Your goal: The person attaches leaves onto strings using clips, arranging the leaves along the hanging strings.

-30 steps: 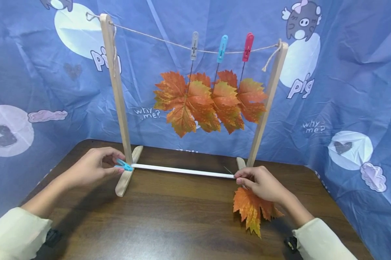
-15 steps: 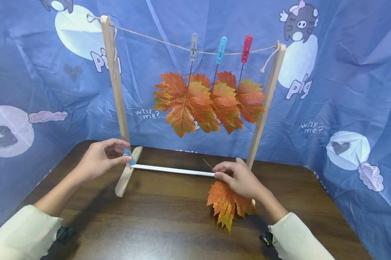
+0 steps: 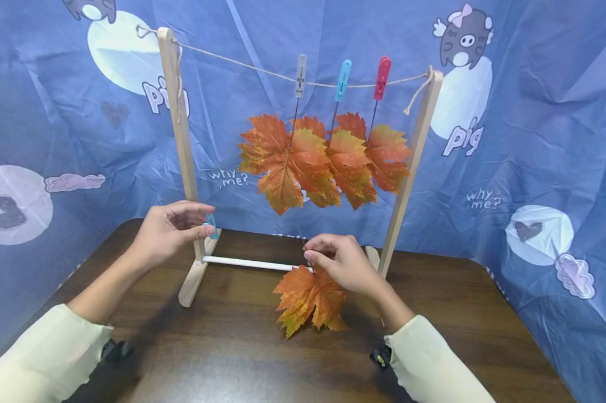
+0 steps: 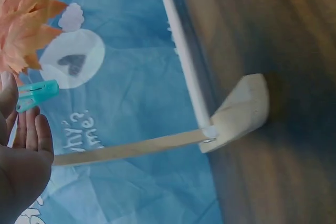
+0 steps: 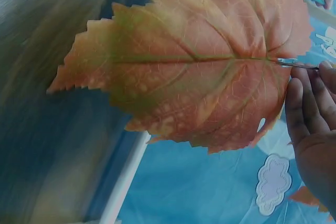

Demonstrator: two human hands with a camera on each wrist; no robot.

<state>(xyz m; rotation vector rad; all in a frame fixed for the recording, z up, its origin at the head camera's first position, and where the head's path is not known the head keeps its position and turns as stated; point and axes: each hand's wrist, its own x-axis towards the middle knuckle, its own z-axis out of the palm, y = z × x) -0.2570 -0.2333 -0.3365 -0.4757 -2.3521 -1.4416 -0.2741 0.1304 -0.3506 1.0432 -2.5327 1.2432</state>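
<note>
My left hand (image 3: pixel 164 235) pinches a blue clothespin (image 3: pixel 211 225) between thumb and fingers, in front of the rack's left post (image 3: pixel 181 123). The left wrist view shows the same clothespin (image 4: pixel 38 95) sticking out past the fingertips. With thumb and fingers my right hand (image 3: pixel 345 263) pinches the thin stem of an orange maple leaf (image 3: pixel 310 299), whose blade hangs down over the table. Up close in the right wrist view, that leaf (image 5: pixel 210 66) spreads wide, its stem (image 5: pixel 296 64) at my fingertips.
A twine line (image 3: pixel 232 62) runs between the posts. On it, grey (image 3: pixel 301 75), blue (image 3: pixel 343 81) and red (image 3: pixel 382 78) clothespins hold hanging maple leaves (image 3: pixel 283 162). A white crossbar (image 3: pixel 252 262) joins the rack's wooden feet (image 3: pixel 193 284) on the brown table (image 3: pixel 222 347).
My left hand has risen and moved right, turning the clothespin upright. My right hand has carried the leaf leftward and a little up, from the right post toward the middle.
</note>
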